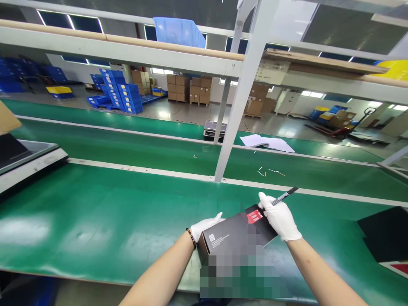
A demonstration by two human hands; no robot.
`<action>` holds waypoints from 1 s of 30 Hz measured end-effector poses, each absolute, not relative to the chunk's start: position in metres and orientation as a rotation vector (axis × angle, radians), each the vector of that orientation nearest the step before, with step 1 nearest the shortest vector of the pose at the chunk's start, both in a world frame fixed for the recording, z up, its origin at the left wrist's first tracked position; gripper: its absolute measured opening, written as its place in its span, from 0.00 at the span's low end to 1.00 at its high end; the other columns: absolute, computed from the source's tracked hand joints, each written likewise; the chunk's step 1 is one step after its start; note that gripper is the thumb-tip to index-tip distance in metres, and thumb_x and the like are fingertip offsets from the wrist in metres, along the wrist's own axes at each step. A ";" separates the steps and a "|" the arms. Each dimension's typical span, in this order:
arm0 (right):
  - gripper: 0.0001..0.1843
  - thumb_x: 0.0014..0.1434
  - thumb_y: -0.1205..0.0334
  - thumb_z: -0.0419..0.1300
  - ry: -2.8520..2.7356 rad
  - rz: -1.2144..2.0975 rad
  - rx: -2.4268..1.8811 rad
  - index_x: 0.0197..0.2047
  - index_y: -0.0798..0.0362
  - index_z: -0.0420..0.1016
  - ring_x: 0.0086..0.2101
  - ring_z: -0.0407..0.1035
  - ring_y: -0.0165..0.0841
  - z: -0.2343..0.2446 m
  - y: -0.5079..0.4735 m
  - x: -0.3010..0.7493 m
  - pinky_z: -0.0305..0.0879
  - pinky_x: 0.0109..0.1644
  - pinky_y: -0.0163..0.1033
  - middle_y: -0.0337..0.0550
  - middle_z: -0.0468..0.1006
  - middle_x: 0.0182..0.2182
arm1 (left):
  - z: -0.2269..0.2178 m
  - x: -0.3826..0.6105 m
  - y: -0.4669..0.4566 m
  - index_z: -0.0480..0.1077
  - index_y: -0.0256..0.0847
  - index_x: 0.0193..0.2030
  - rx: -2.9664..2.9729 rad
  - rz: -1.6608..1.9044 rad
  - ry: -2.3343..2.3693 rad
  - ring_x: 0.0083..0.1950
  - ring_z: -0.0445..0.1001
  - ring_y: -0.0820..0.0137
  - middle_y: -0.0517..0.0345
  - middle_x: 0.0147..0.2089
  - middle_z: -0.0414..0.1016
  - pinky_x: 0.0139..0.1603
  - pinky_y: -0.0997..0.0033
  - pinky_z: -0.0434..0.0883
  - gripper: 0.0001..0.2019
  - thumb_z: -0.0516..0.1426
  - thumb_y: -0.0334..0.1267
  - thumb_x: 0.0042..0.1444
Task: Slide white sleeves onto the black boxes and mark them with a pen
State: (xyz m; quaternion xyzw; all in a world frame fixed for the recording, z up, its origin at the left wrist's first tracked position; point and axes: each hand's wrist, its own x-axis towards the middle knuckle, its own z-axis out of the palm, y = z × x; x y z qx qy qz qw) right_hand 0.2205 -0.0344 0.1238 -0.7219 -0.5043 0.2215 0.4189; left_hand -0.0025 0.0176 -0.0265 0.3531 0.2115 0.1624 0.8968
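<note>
A dark grey cardboard box with a red label and small white print is tilted over the near edge of the green bench. My left hand, in a white glove, grips its left end; the thumb points up and the other fingers are mostly hidden behind the box. In my white-gloved right hand is a black marker pen, its dark end pointing up and to the right. The same hand rests against the flap at the box's right end. Blurred squares cover the box's lower part.
Black packaging lies at the right, and a light-framed device at the left. A white upright post rises beyond the box. Open paper and small scraps lie farther back. A blue bin stands on the overhead shelf.
</note>
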 end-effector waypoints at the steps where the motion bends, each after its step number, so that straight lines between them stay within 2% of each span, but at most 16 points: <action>1: 0.36 0.45 0.21 0.52 -1.268 0.536 -1.814 0.17 0.49 0.66 0.19 0.55 0.33 0.123 -0.035 0.221 0.54 0.25 0.40 0.38 0.63 0.14 | -0.027 -0.002 0.018 0.73 0.32 0.53 0.755 0.329 0.434 0.53 0.75 0.60 0.48 0.46 0.79 0.65 0.60 0.61 0.36 0.61 0.64 0.50; 6: 0.36 0.45 0.20 0.51 -1.304 0.545 -1.800 0.17 0.48 0.64 0.21 0.56 0.33 0.123 -0.036 0.219 0.58 0.31 0.41 0.39 0.64 0.16 | -0.021 -0.002 0.016 0.72 0.34 0.56 0.926 0.352 0.484 0.64 0.68 0.57 0.47 0.56 0.76 0.70 0.60 0.56 0.41 0.58 0.69 0.48; 13: 0.35 0.49 0.22 0.50 -1.371 0.543 -1.810 0.18 0.47 0.63 0.23 0.57 0.35 0.120 -0.036 0.219 0.59 0.32 0.42 0.38 0.65 0.17 | 0.000 -0.006 0.007 0.71 0.35 0.59 1.002 0.356 0.518 0.67 0.65 0.56 0.48 0.62 0.72 0.71 0.59 0.57 0.38 0.54 0.67 0.56; 18: 0.36 0.49 0.21 0.48 -1.374 0.499 -1.831 0.18 0.47 0.62 0.23 0.58 0.35 0.118 -0.036 0.220 0.59 0.33 0.42 0.39 0.67 0.18 | -0.001 -0.005 0.008 0.72 0.36 0.58 1.038 0.366 0.558 0.66 0.67 0.57 0.49 0.60 0.74 0.69 0.58 0.60 0.33 0.52 0.63 0.60; 26: 0.36 0.48 0.21 0.51 -1.325 0.465 -1.785 0.17 0.48 0.64 0.22 0.61 0.34 0.122 -0.035 0.220 0.62 0.33 0.42 0.39 0.66 0.17 | -0.005 -0.005 0.011 0.69 0.35 0.61 0.939 0.329 0.547 0.65 0.68 0.57 0.48 0.61 0.73 0.69 0.59 0.60 0.36 0.53 0.64 0.58; 28: 0.37 0.48 0.21 0.53 -1.239 0.426 -1.710 0.19 0.49 0.67 0.20 0.62 0.34 0.126 -0.045 0.217 0.64 0.30 0.42 0.40 0.67 0.17 | -0.006 -0.005 0.011 0.70 0.35 0.60 0.933 0.349 0.535 0.63 0.69 0.58 0.47 0.60 0.74 0.69 0.59 0.60 0.34 0.52 0.63 0.60; 30: 0.34 0.50 0.24 0.56 -1.153 0.371 -1.574 0.26 0.50 0.74 0.20 0.64 0.35 0.129 -0.065 0.207 0.66 0.27 0.42 0.42 0.73 0.21 | -0.008 -0.006 0.012 0.71 0.36 0.59 0.929 0.356 0.501 0.62 0.71 0.56 0.47 0.58 0.75 0.69 0.56 0.60 0.35 0.53 0.64 0.58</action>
